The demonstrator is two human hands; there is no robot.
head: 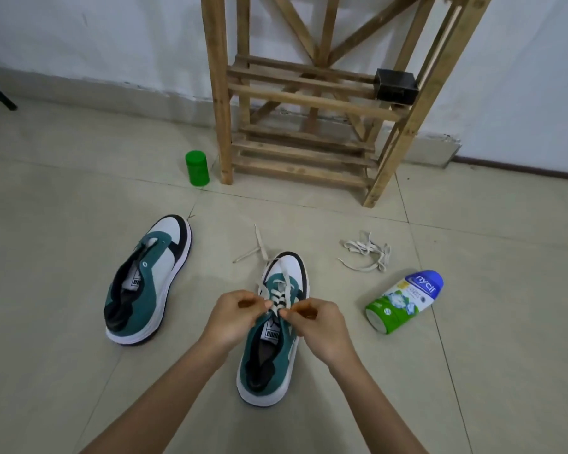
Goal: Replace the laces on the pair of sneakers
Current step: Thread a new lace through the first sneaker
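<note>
Two green, white and black sneakers stand on the tiled floor. The near sneaker (pixel 273 352) sits between my hands and carries a cream lace (pixel 280 291) crossed through its lower eyelets; two loose lace ends trail past its toe. My left hand (pixel 235 317) pinches the lace at the sneaker's left eyelet row. My right hand (pixel 315 326) pinches the lace at the right row. The other sneaker (pixel 150 280) stands to the left with no lace in it. A bundled loose lace (pixel 368 252) lies on the floor to the right.
A powder bottle (pixel 404 303) with a blue cap lies on its side right of the near sneaker. A green jar (pixel 197 168) stands by a wooden rack (pixel 309 103) against the white wall. A black box (pixel 395 86) sits on the rack.
</note>
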